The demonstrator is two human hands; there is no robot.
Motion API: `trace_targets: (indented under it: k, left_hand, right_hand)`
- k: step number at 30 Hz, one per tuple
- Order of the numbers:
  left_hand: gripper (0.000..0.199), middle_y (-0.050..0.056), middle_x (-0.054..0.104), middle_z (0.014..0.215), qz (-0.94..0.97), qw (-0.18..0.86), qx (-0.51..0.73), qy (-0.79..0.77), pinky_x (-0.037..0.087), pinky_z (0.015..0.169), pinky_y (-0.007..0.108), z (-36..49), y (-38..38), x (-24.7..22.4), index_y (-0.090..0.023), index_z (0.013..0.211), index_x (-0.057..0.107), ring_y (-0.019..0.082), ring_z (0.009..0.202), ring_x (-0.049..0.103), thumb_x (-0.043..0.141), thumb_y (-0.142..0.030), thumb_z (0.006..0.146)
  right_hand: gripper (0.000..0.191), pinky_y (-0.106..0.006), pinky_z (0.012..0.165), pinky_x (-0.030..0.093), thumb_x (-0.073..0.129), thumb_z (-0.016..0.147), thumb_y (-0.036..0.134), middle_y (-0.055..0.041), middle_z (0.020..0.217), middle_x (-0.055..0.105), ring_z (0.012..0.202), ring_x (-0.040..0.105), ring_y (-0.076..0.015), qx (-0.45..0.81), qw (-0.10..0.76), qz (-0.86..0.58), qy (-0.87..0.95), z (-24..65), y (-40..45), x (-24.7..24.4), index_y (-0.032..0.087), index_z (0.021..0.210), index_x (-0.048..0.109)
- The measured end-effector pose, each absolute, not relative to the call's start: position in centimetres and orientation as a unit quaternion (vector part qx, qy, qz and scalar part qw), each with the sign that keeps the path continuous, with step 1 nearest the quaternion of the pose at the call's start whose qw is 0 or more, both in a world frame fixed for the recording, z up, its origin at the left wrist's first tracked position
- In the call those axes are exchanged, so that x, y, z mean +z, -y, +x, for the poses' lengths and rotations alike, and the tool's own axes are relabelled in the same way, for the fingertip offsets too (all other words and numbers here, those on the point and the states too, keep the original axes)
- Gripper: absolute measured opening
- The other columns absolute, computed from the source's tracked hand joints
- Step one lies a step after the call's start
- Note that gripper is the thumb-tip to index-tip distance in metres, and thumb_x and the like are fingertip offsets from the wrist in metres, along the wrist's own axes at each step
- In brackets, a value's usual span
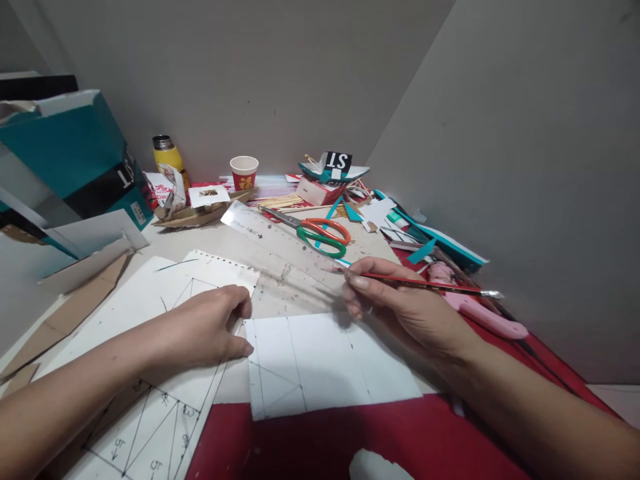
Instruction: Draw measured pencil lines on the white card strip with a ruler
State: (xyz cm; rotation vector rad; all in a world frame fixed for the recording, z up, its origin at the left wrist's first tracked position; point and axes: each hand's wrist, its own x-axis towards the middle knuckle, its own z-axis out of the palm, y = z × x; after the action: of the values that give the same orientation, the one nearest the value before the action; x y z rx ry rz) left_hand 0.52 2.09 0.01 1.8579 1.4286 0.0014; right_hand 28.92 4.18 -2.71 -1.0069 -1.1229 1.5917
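My right hand pinches a red-and-black pencil with a silver ferrule, its point toward the left. A clear plastic ruler slants up and away from the same fingers, seemingly gripped with the pencil; its near end is blurred. Below lies a white paper piece with pencilled lines, a triangle and dots. My left hand rests over a drawing sheet, fingers curled and thumb apart, the thumb tip at the white piece's left edge. That sheet bears triangles, numbers and marks.
Scissors with orange and green handles lie beyond the ruler. Behind are a paper cup, a yellow bottle, and thin sticks. A teal box stands left. Card scraps and a pink-handled tool lie right.
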Motion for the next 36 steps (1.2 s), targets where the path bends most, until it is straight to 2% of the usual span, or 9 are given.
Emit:
trace_targets:
  k: [8,11,15,18,21,24,29,33,36]
  left_hand:
    - [0.024,-0.008,0.05,0.065,0.655,0.568,0.074,-0.493,0.033,0.053,0.025,0.9,-1.7,-1.0,-0.024,0.081,0.048,0.012,0.058,0.046,0.071,-0.026,0.074]
    - [0.027,-0.007,0.054,0.068,0.609,0.634,0.107,-0.465,0.042,0.057,0.024,0.8,-2.2,-1.1,-0.022,0.086,0.051,0.012,0.06,0.053,0.072,-0.034,0.074]
    - [0.033,0.0,0.066,0.073,0.516,0.698,0.15,-0.473,0.054,0.067,0.028,-0.4,-3.2,-0.8,-0.017,0.094,0.067,0.015,0.066,0.064,0.082,-0.034,0.07]
    - [0.028,0.002,0.069,0.073,0.477,0.693,0.19,-0.506,0.053,0.061,0.023,-1.6,-4.0,-0.7,-0.017,0.091,0.074,0.013,0.062,0.064,0.086,-0.032,0.071]
    - [0.023,0.0,0.066,0.068,0.479,0.677,0.229,-0.51,0.044,0.049,0.018,-2.7,-4.6,-0.6,-0.02,0.091,0.077,0.01,0.055,0.057,0.084,-0.033,0.074]
    - [0.021,-0.001,0.063,0.062,0.486,0.669,0.24,-0.508,0.036,0.042,0.019,-3.1,-4.9,-0.3,-0.02,0.091,0.079,0.01,0.049,0.049,0.083,-0.033,0.075]
    - [0.024,-0.004,0.059,0.06,0.482,0.661,0.266,-0.51,0.036,0.047,0.017,-2.9,-5.1,-0.6,-0.018,0.086,0.077,0.008,0.053,0.047,0.089,-0.029,0.069]
    - [0.027,-0.004,0.063,0.061,0.465,0.656,0.294,-0.517,0.039,0.049,0.018,-2.7,-5.2,-1.6,-0.02,0.079,0.071,0.009,0.054,0.053,0.09,-0.036,0.069]
    - [0.029,0.001,0.072,0.072,0.459,0.668,0.286,-0.511,0.046,0.056,0.019,-2.6,-5.0,-1.9,-0.018,0.087,0.077,0.011,0.063,0.061,0.088,-0.039,0.071]
  right_hand:
    - [0.032,-0.02,0.049,0.053,0.097,0.062,0.037,0.0017,0.061,0.07,0.05,0.064,-0.0107,0.671,0.446,-0.408,0.43,28.7,-4.3,-3.1,0.021,0.077,0.074]
    - [0.032,-0.02,0.047,0.053,0.098,0.061,0.036,0.0015,0.061,0.07,0.05,0.063,-0.0112,0.663,0.461,-0.408,0.426,28.9,-4.3,-2.7,0.021,0.077,0.075]
    - [0.032,-0.019,0.047,0.051,0.098,0.06,0.035,0.0016,0.06,0.069,0.051,0.062,-0.0106,0.648,0.488,-0.407,0.42,29.3,-4.4,-1.8,0.021,0.076,0.075]
    - [0.032,-0.017,0.048,0.048,0.099,0.06,0.035,0.0021,0.059,0.068,0.051,0.061,-0.0095,0.642,0.501,-0.399,0.422,29.6,-4.6,-1.1,0.022,0.076,0.075]
    - [0.032,-0.016,0.047,0.046,0.099,0.06,0.036,0.003,0.057,0.066,0.051,0.06,-0.0085,0.641,0.502,-0.399,0.422,29.9,-4.9,-0.9,0.022,0.075,0.075]
    - [0.033,-0.015,0.048,0.046,0.099,0.058,0.036,0.0033,0.057,0.065,0.051,0.06,-0.0084,0.643,0.501,-0.405,0.414,30.0,-5.0,-1.0,0.022,0.075,0.074]
    - [0.036,-0.016,0.044,0.046,0.101,0.055,0.038,0.002,0.055,0.066,0.047,0.06,-0.0093,0.651,0.489,-0.41,0.411,29.8,-5.0,-1.3,0.022,0.075,0.075]
    - [0.038,-0.016,0.042,0.045,0.1,0.054,0.04,0.0014,0.056,0.068,0.042,0.058,-0.0086,0.658,0.475,-0.408,0.419,29.7,-5.2,-1.6,0.021,0.076,0.076]
    - [0.037,-0.015,0.04,0.043,0.1,0.056,0.04,0.0008,0.058,0.069,0.041,0.058,-0.0084,0.658,0.471,-0.409,0.423,29.8,-5.3,-1.7,0.021,0.077,0.076]
